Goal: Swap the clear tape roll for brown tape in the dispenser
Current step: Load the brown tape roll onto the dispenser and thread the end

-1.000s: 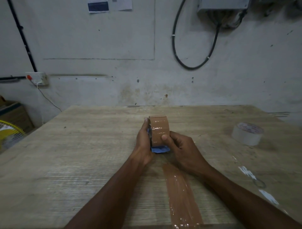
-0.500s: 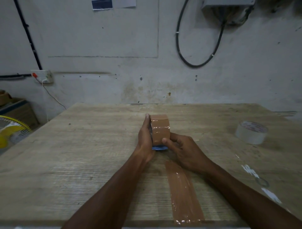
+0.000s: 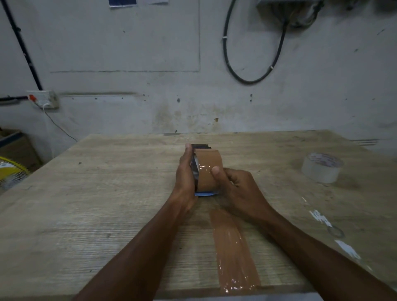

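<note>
At mid-table, the left hand, fingers straight, steadies the dispenser so the right hand, thumb on top, can grip and seat the brown tape; the clear roll lies aside, right.

Dispenser mostly hidden: brown roll and both my hands cover it. Only a blue edge below and a dark bit on top show. Roll core and hub not visible. Left hand lies against the roll's left side, far fingers out of sight, so can't tell if they curl round. Right hand: thumb on the tape, fingertips hidden behind the roll. Clear roll label too small to read. Fan cut by left edge, wall box by top. My forearms run off the bottom.
</note>
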Demonstrator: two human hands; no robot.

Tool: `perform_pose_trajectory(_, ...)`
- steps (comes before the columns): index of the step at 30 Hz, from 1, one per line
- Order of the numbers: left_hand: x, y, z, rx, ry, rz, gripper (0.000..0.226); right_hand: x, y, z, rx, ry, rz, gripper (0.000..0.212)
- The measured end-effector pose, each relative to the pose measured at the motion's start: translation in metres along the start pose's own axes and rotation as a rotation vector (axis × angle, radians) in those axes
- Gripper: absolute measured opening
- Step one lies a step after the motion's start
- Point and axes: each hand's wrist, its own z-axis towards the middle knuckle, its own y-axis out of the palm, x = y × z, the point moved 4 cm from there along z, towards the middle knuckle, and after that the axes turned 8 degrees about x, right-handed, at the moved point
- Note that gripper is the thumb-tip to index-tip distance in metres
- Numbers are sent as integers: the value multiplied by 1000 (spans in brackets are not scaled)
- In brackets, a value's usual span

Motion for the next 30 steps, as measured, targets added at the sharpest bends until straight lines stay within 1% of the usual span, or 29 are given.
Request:
perform_pose_trajectory(5,1,-1,-1,36,-4,11,71,0,3,-2,-35,15,28,47)
perform_pose_trajectory(9,1,0,-3,69,3,19,74,1,-3,1,27,75,126,45)
perform_pose_trajectory(11,1,2,-5,51,-3,20,71,1,-4,1,42,85,154,39)
perform_pose_trajectory(15,0,4,-3,-14,-32,-4,72,2,-3,1,62,82,142,39)
perform_pose_trajectory(22,-1,3,-2,1,-18,29,73,4,-3,2,81,92,135,50)
perform_pose_trajectory(30,-1,2,-1,-14,-29,4,73,3,-3,1,18,120,212,33)
